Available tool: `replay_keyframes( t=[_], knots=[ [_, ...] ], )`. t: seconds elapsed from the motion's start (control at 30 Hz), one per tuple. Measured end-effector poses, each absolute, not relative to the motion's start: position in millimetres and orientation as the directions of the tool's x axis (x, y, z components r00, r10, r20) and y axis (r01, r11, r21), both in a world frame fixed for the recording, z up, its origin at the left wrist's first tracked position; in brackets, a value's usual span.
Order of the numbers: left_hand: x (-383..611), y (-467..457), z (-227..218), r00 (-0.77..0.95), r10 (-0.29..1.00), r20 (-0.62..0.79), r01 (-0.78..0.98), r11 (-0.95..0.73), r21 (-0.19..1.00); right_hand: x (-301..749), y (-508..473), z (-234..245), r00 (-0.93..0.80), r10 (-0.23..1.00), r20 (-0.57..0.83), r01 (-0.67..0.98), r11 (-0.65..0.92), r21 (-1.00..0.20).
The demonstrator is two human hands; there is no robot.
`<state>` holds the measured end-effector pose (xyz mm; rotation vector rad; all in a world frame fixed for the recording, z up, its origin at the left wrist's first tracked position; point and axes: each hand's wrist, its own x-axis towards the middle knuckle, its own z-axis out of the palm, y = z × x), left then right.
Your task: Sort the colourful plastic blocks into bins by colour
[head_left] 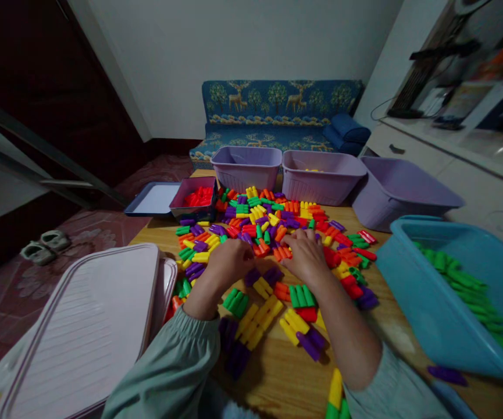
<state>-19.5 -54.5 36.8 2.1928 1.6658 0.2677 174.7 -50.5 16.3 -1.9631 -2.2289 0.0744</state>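
Note:
Plastic bullet-shaped building blocks in red, orange, yellow, green and purple lie heaped over the wooden table (273, 387). My left hand (231, 262) is curled at the near edge of the heap, its fingertips mostly hidden behind the hand; whatever they hold cannot be made out. To the right, my right hand (307, 256) has thumb and forefinger at either side of an orange block (282, 254). Between my forearms are a green block (236, 302), another green block (302, 296), a joined yellow piece (260, 321) and a yellow-and-purple piece (302, 333).
Purple bins (246, 174) line the table's far side. On the right stands a turquoise bin (425, 297) holding green blocks. A dark box (194, 212) of red blocks sits back left, beside an upturned lid (153, 199). Pale lids (89, 326) lie at near left.

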Motion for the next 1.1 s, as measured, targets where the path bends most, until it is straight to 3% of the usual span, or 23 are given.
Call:
replay_keyframes(
  t=[0.13, 0.27, 0.4, 0.67, 1.1],
  knots=[
    [-15, -46, 28, 0.290, 0.953, 0.093, 0.830, -0.298, 0.471, 174, -52, 18, -0.153, 0.983, 0.106, 0.980, 0.165, -0.114],
    [-9, -45, 11, 0.357, 0.910, 0.209, 0.816, -0.413, 0.405, 171, -53, 15, -0.162, 0.980, 0.120, 0.980, 0.174, -0.097],
    [-4, -47, 3, 0.380, 0.894, 0.238, 0.842, -0.441, 0.311, 170, -51, 9, -0.158, 0.979, 0.125, 0.980, 0.171, -0.099],
    [4, -50, 4, 0.252, 0.937, 0.242, 0.917, -0.311, 0.250, 167, -47, 12, -0.146, 0.980, 0.136, 0.977, 0.165, -0.136],
    [-3, -48, 5, 0.252, 0.934, 0.252, 0.900, -0.322, 0.295, 171, -45, 10, -0.157, 0.983, 0.090, 0.967, 0.172, -0.186]
  ],
)
